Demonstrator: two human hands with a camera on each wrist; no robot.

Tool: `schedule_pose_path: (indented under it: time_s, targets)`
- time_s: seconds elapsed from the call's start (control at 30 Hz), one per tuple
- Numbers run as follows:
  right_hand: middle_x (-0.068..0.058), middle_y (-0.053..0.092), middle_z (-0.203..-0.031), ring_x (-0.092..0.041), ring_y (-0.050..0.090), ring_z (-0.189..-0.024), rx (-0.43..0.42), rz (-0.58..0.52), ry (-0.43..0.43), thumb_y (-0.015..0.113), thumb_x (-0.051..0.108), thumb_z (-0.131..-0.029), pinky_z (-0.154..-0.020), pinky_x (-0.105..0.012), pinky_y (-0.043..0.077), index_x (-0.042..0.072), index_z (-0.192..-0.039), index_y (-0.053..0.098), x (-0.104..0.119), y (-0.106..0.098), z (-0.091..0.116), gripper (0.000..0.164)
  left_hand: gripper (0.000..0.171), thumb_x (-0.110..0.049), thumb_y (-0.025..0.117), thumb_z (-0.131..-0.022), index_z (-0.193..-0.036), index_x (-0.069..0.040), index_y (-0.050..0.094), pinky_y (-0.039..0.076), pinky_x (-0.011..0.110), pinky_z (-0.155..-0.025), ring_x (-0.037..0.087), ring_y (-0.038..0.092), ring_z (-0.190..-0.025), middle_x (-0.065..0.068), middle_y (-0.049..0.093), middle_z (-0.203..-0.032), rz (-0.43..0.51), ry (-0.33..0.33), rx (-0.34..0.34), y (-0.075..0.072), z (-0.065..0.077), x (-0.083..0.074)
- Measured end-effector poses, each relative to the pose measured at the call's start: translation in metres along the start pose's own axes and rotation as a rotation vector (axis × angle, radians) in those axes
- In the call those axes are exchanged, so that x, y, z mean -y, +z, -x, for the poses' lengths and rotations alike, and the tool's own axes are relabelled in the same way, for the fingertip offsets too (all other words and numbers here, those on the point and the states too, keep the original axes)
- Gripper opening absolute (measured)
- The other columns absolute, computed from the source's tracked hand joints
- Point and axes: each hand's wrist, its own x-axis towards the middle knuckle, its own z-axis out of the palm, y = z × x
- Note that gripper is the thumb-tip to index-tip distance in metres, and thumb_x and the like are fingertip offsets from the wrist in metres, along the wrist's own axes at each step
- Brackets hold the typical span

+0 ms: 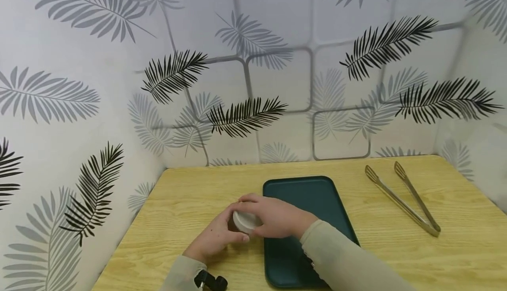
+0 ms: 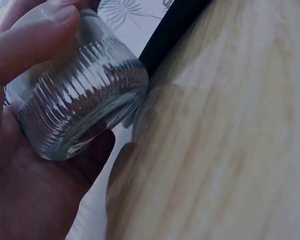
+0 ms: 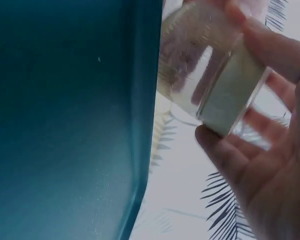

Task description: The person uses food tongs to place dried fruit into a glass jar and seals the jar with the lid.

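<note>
A ribbed clear glass jar (image 2: 85, 85) is tilted between my two hands, just left of the dark green tray (image 1: 305, 194). Around its glass body curl the fingers and thumb of my left hand (image 1: 214, 236). My right hand (image 1: 279, 217) grips the pale lid (image 3: 233, 92) at the other end, thumb on one side and fingers on the other. In the head view only the round, whitish lid (image 1: 244, 222) shows between the hands, and the glass is hidden. Whether the lid is loose on the jar, I cannot tell.
Metal tongs (image 1: 412, 211) lie spread on the right of the wooden table (image 1: 186, 194). The tray's raised rim (image 3: 145, 120) runs close beside the jar, and my right forearm crosses over the tray. A leaf-patterned wall covering (image 1: 277, 79) stands behind the table.
</note>
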Motion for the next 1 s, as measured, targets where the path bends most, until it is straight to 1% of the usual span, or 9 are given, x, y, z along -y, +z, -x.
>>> schedule_pose_path:
  time_s: [0.07,0.17,0.27,0.37,0.47,0.53,0.6,0.7,1.0]
  targets:
    - [-0.001,0.052,-0.137,-0.015,0.059,-0.105,-0.051,0.029,0.082,0.071,0.049,-0.093,-0.084,-0.034,0.052,0.03,-0.152,0.046,0.005,0.002,0.0,0.067,0.082,-0.032,0.081,-0.088,-0.155,-0.03,0.034,0.046,0.039,-0.098,0.024,0.055,-0.12,0.004,0.049,-0.143,-0.007,0.003,-0.015,0.001,-0.001,-0.001]
    - [-0.002,0.056,-0.116,-0.014,0.057,-0.085,-0.117,0.049,0.207,0.062,0.066,-0.091,-0.074,-0.033,0.052,0.021,-0.146,0.052,0.011,0.007,-0.002,0.071,0.081,-0.028,0.082,-0.087,-0.154,-0.029,0.036,0.046,0.039,-0.097,0.024,0.056,-0.119,0.005,0.052,-0.139,-0.004,0.013,-0.024,0.003,-0.003,-0.003]
    - [-0.002,0.056,-0.112,-0.014,0.055,-0.082,-0.136,0.033,0.277,0.054,0.073,-0.091,-0.073,-0.034,0.052,0.018,-0.144,0.053,0.012,0.011,-0.003,0.077,0.081,-0.021,0.082,-0.087,-0.154,-0.026,0.037,0.047,0.039,-0.097,0.026,0.056,-0.119,0.008,0.053,-0.137,0.024,0.018,-0.012,0.003,-0.003,-0.003]
    - [-0.003,0.052,-0.132,-0.017,0.057,-0.101,-0.108,0.002,0.223,0.057,0.069,-0.092,-0.081,-0.035,0.052,0.024,-0.154,0.043,0.007,0.012,0.001,0.078,0.083,-0.023,0.081,-0.087,-0.155,-0.027,0.035,0.046,0.038,-0.097,0.025,0.056,-0.119,0.007,0.052,-0.139,0.009,0.009,-0.017,0.002,-0.003,-0.002]
    - [-0.004,0.037,-0.156,-0.023,0.049,-0.128,-0.052,-0.023,0.086,0.068,0.05,-0.093,-0.092,-0.04,0.05,0.034,-0.159,0.032,0.002,0.008,0.007,0.077,0.083,-0.025,0.081,-0.087,-0.156,-0.028,0.033,0.046,0.04,-0.097,0.025,0.056,-0.12,0.008,0.051,-0.14,0.008,0.007,-0.013,0.001,-0.001,-0.001]
    - [-0.003,0.028,-0.162,-0.027,0.04,-0.139,-0.02,-0.026,0.006,0.073,0.034,-0.091,-0.098,-0.042,0.048,0.038,-0.159,0.032,0.001,0.004,0.009,0.079,0.084,-0.023,0.081,-0.087,-0.156,-0.028,0.033,0.047,0.04,-0.096,0.026,0.057,-0.119,0.009,0.053,-0.138,0.023,0.01,-0.004,0.001,0.0,0.0]
    - [-0.004,0.029,-0.162,-0.027,0.039,-0.14,-0.012,-0.015,-0.037,0.072,0.02,-0.09,-0.099,-0.042,0.047,0.038,-0.157,0.036,0.001,0.0,0.01,0.078,0.082,-0.02,0.081,-0.087,-0.155,-0.027,0.035,0.049,0.039,-0.094,0.028,0.058,-0.117,0.01,0.056,-0.136,0.036,0.02,0.0,0.0,0.001,0.0]
    - [-0.004,0.035,-0.159,-0.026,0.044,-0.136,-0.016,0.018,-0.032,0.069,0.013,-0.09,-0.097,-0.039,0.048,0.036,-0.155,0.041,0.002,0.0,0.008,0.075,0.081,-0.019,0.081,-0.087,-0.154,-0.027,0.036,0.049,0.037,-0.093,0.027,0.059,-0.117,0.01,0.056,-0.135,0.036,0.028,0.004,0.001,0.001,0.001]
    - [-0.005,0.044,-0.149,-0.025,0.052,-0.125,-0.039,0.116,0.029,0.073,0.021,-0.093,-0.089,-0.04,0.052,0.038,-0.155,0.042,0.009,0.001,0.004,0.072,0.085,-0.02,0.082,-0.087,-0.156,-0.028,0.034,0.047,0.037,-0.097,0.026,0.055,-0.121,0.008,0.05,-0.143,0.04,0.011,0.002,0.001,0.002,0.0]
